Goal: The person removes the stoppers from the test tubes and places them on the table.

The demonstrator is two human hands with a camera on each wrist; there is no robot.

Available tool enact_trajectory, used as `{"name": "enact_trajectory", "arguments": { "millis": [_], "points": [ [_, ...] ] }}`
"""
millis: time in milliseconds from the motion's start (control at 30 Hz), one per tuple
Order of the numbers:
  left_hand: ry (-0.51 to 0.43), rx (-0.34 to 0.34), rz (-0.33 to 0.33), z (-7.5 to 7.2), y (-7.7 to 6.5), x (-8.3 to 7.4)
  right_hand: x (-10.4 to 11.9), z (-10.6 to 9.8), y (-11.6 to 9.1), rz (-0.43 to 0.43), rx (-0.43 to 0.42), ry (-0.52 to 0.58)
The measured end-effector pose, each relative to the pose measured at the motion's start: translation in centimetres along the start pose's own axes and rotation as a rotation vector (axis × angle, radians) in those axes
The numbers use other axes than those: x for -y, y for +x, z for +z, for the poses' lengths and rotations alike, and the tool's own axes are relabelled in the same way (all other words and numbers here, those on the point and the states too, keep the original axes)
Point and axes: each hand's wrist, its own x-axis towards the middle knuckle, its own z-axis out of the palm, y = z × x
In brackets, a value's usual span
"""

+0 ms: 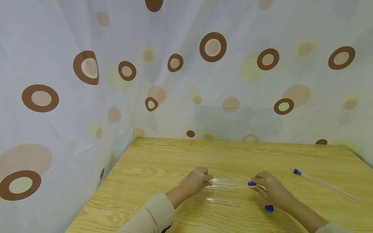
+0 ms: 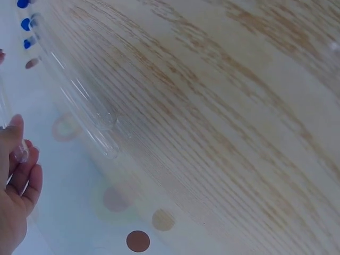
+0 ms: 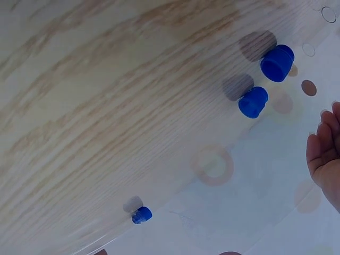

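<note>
My left hand (image 1: 193,183) grips one end of a clear test tube (image 1: 225,181) above the table, its far end towards my right hand. Between thumb and finger, my right hand (image 1: 272,190) pinches a blue cap (image 1: 251,183) close to that end; a gap shows between cap and tube. Two more clear tubes (image 2: 79,85) lie side by side on the table. Near the right hand, two loose blue caps (image 3: 253,102) lie on the wood; the head view shows only one of them. The right wrist view cuts off most of the right hand.
A tube with a blue cap (image 1: 297,171) on its end lies slantwise on the right of the wooden table (image 1: 163,155). A white curtain (image 1: 186,84) with brown, pink and yellow circles hangs behind the table and along its left side.
</note>
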Motion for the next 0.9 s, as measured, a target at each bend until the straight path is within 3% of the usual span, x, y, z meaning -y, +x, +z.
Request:
{"name": "enact_trajectory", "arguments": {
  "millis": [367,900],
  "points": [
    [-0.056,0.031,-0.057,-0.02,0.03,-0.51,-0.13,-0.01,-0.31,0.076,0.038,0.038],
    [-0.054,0.055,-0.074,0.09,-0.24,-0.72,-0.02,0.44,-0.34,0.088,0.019,-0.016]
  ]
}}
